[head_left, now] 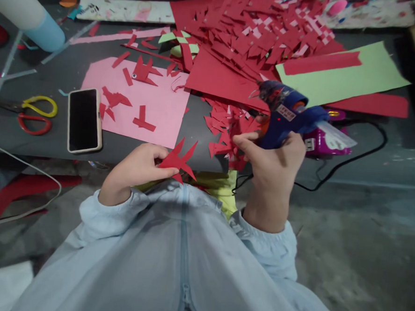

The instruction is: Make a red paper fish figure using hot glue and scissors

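My left hand point(139, 168) pinches a red paper fish cutout point(179, 160) with pointed fins at the table's front edge. Closed around a blue hot glue gun point(282, 120) is my right hand point(275, 162); a clear glue stick point(335, 135) sticks out of its back end. The gun's nozzle end points up and left, over red paper. On a pink paper sheet point(164, 110) lie a red fish with a stuck-on eye point(145, 72), another red cutout point(115, 98) and short red strips point(144, 119). Small red paper pieces point(226, 128) are heaped between my hands.
A phone point(85, 120) and scissors with yellow and red handles point(37, 112) lie at left. A large pile of red fish cutouts point(264, 27) covers the back. Green paper point(349, 75) and a purple object point(323, 139) are at right. A black cord point(354, 164) loops over the edge.
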A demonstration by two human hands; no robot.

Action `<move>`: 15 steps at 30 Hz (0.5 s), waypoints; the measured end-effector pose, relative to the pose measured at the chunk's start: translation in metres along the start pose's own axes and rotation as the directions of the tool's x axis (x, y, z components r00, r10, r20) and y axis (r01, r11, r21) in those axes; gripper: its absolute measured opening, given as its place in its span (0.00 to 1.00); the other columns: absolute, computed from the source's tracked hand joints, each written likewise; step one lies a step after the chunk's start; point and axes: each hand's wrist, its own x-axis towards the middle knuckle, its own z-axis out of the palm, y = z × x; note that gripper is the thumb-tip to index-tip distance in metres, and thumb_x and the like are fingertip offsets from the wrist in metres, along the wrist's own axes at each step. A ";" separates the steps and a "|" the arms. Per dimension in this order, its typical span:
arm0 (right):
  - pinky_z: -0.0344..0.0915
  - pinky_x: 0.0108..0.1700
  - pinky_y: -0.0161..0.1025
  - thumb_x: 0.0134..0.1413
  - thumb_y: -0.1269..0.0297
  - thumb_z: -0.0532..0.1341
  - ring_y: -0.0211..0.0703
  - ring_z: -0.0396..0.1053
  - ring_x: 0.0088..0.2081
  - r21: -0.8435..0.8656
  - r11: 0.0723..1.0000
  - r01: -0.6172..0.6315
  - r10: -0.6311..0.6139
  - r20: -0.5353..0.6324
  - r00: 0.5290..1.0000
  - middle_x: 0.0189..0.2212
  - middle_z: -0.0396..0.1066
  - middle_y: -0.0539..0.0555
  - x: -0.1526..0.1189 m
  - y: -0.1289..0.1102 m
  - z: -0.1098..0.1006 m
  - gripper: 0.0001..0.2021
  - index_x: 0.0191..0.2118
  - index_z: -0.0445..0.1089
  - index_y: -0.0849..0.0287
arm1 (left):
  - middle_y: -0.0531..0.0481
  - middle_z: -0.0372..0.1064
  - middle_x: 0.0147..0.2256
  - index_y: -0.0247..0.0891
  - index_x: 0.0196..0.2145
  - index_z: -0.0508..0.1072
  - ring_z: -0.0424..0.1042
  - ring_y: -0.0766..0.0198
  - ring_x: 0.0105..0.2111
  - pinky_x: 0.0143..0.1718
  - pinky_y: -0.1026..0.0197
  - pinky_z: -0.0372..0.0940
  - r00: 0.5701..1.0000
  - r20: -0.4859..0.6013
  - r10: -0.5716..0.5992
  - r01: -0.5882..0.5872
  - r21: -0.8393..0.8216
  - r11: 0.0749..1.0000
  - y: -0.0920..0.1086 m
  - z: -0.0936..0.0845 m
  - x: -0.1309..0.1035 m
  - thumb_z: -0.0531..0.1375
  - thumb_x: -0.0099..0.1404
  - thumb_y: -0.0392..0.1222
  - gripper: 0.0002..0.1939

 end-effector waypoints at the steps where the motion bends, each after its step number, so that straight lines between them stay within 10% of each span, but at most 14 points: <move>1: 0.69 0.24 0.40 0.36 0.66 0.73 0.39 0.68 0.20 -0.009 1.000 -0.013 0.013 0.026 1.000 0.21 0.73 0.46 -0.002 0.001 0.000 0.13 0.28 0.68 0.55 | 0.54 0.68 0.23 0.35 0.24 0.76 0.63 0.69 0.24 0.25 0.67 0.57 1.000 0.005 0.002 -0.002 -0.003 1.000 0.000 -0.001 0.000 0.65 0.59 0.47 0.13; 8: 0.68 0.24 0.38 0.31 0.60 0.76 0.39 0.70 0.23 0.089 0.980 -0.176 0.131 0.375 0.918 0.26 0.78 0.50 -0.029 -0.006 0.020 0.24 0.38 0.71 0.58 | 0.53 0.71 0.24 0.34 0.27 0.78 0.66 0.68 0.24 0.25 0.67 0.58 0.999 0.017 0.032 -0.031 -0.013 0.999 0.007 0.004 0.003 0.64 0.59 0.46 0.12; 15: 0.67 0.23 0.38 0.36 0.60 0.73 0.38 0.68 0.22 0.161 0.973 -0.165 0.100 0.353 0.930 0.22 0.73 0.45 -0.031 -0.005 0.035 0.26 0.46 0.73 0.58 | 0.52 0.72 0.25 0.34 0.26 0.77 0.69 0.67 0.27 0.29 0.66 0.61 0.999 0.003 0.054 -0.054 0.006 0.999 0.011 0.012 0.003 0.64 0.60 0.45 0.12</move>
